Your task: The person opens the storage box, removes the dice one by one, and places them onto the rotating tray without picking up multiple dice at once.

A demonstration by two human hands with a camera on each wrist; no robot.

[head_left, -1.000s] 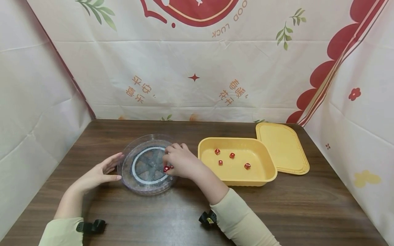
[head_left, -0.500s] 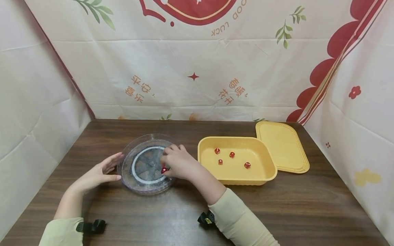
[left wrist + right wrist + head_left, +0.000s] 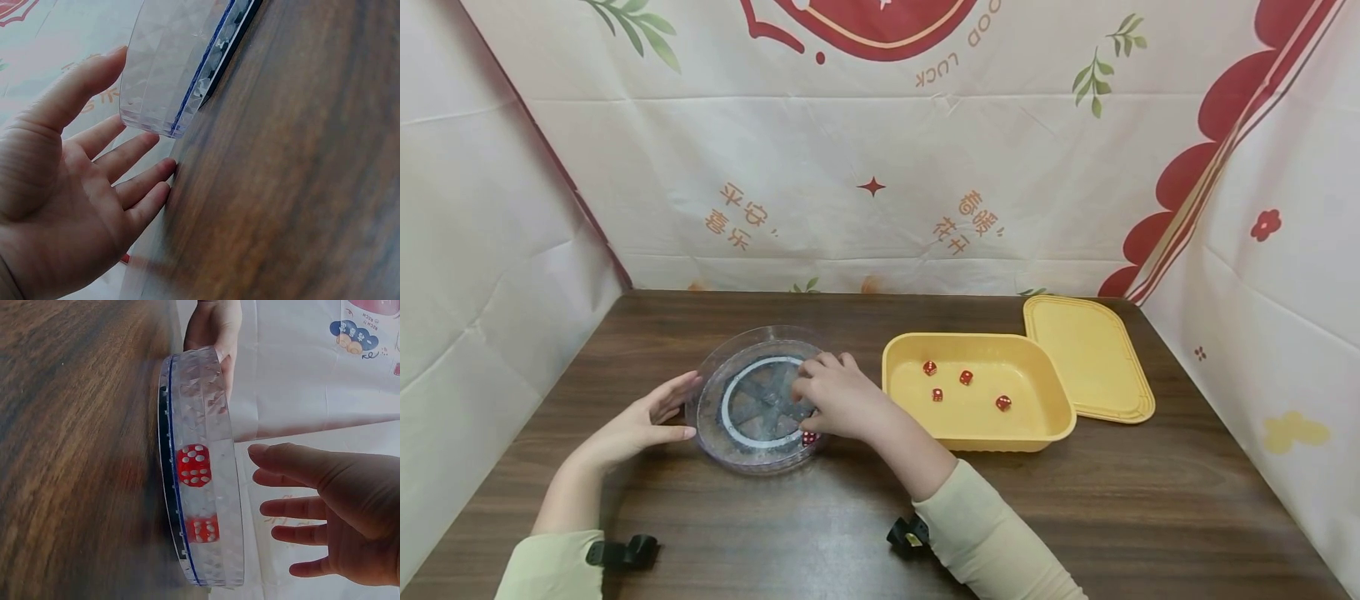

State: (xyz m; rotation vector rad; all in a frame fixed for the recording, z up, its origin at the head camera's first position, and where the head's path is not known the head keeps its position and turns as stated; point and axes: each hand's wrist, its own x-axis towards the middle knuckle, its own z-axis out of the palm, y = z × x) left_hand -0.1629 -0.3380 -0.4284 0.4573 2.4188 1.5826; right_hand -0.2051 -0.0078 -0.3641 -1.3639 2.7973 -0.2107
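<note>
1. Far left, the left hand (image 3: 640,425) lies flat on the table (image 3: 1075,517), fingers straight and relaxed, grasping nothing; its fingertips (image 3: 164,167) sit against the clear round dish (image 3: 758,402) at the rim's nine o'clock edge.
2. The dish stands on the wood left of centre, a ribbed see-through wall around a dark wheel-patterned base. Bare table runs all round it, widest toward six o'clock.
3. Inside the dish, red dice (image 3: 193,465) lie against the wall at about four o'clock; the right wrist view shows two, one beside the other, and neither is in anyone's fingers.
4. The right hand (image 3: 838,396) hovers over the dish's three o'clock side, fingers loosely spread and released, clear of the dice.
5. Just right of that hand, the yellow tub (image 3: 1045,433) sits near the dish with a narrow gap between their rims; four more red dice (image 3: 966,377) are scattered on its floor.
6. At the tub's two o'clock, the yellow lid (image 3: 1090,358) lies flat, tucked against its far-right rim, with table edge close beyond.
</note>
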